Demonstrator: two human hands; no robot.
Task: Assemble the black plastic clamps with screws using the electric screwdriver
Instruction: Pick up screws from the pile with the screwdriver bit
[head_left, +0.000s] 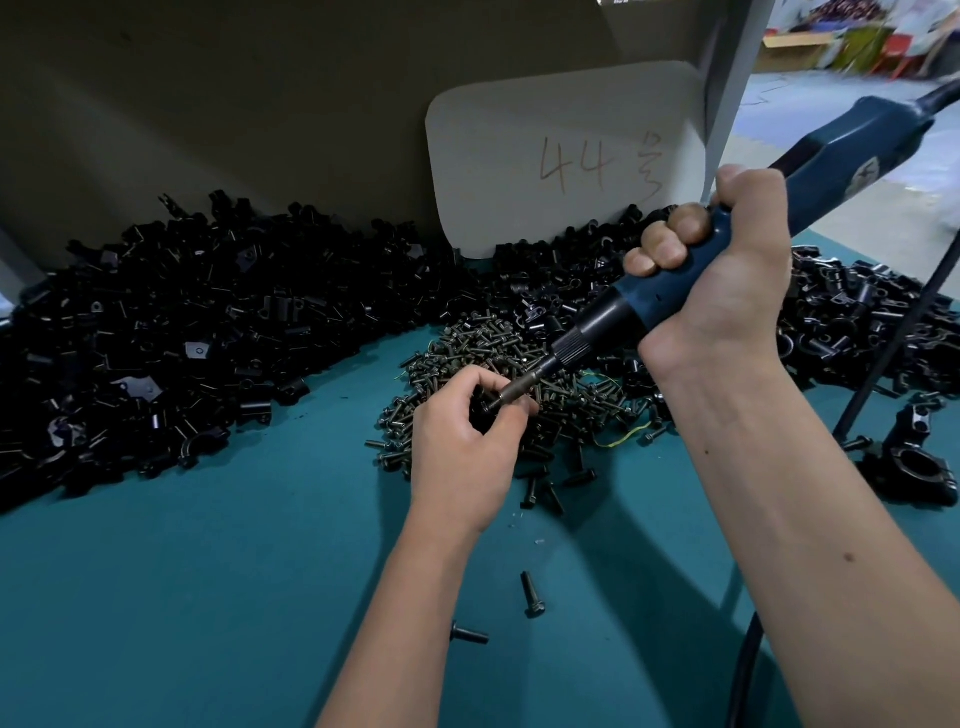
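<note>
**Screwdriver tip meeting a clamp held over the screw pile**

The teal counter (182, 597) is carrying a wide heap of black plastic clamps (156, 332) along its far side, stretching left and right beneath a grey card (561, 156) marked "44". A pile of dark screws (467, 353) is lying in the middle, with a few strays (530, 595) nearer the person.

The right hand (727, 280) is wrapping all its fingers tightly round the blue electric screwdriver (810, 171), its grip clamped on the body, forearm rising from the lower right and the tool slanting down to the left. Its cable (893, 343) is trailing down to the right.

The left hand (462, 441) is hovering over the screw pile, fingers curled, its grip pinching a small black clamp piece (480, 415), mostly hidden by the fingers. The bit (519, 384) is touching that piece between thumb and fingertips.
</note>
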